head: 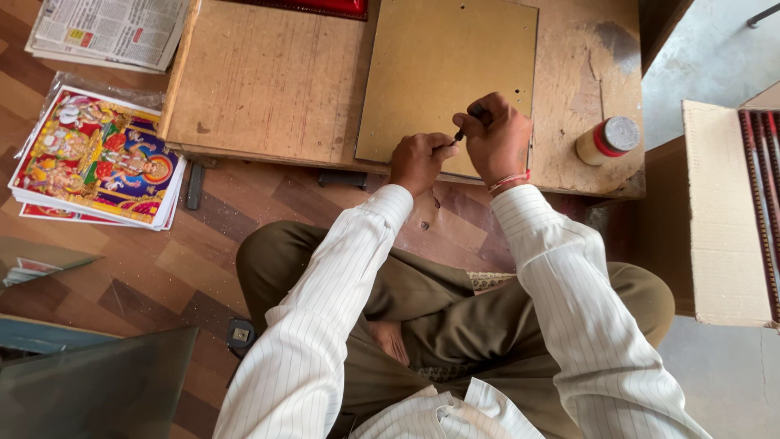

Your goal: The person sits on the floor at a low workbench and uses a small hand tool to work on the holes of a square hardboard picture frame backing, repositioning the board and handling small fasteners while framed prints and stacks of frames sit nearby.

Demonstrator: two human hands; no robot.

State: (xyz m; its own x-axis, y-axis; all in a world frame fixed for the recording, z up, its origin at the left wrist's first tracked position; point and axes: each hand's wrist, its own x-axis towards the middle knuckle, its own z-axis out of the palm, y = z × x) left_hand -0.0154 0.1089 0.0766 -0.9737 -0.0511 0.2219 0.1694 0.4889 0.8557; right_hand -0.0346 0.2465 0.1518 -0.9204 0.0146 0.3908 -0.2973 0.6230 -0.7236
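Both hands are meeting over the near edge of a brown backing board (443,73) that is lying flat on a low wooden table (268,81).

The right hand (497,138) is curling closed around a small dark tool (461,134), its tip pointing leftward at the left hand (418,161), which is fisted just beside it; whether that fist is gripping anything cannot be told.

Hands (459,150) on brown board (443,73) (tool between)

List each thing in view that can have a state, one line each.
left hand: closed around a small dark tool
right hand: gripping the tool's other end
small dark tool: held between both hands
brown board: flat on the low wooden table
jar: capped, lying tilted
stack of colourful prints: flat on floor
cardboard box: open
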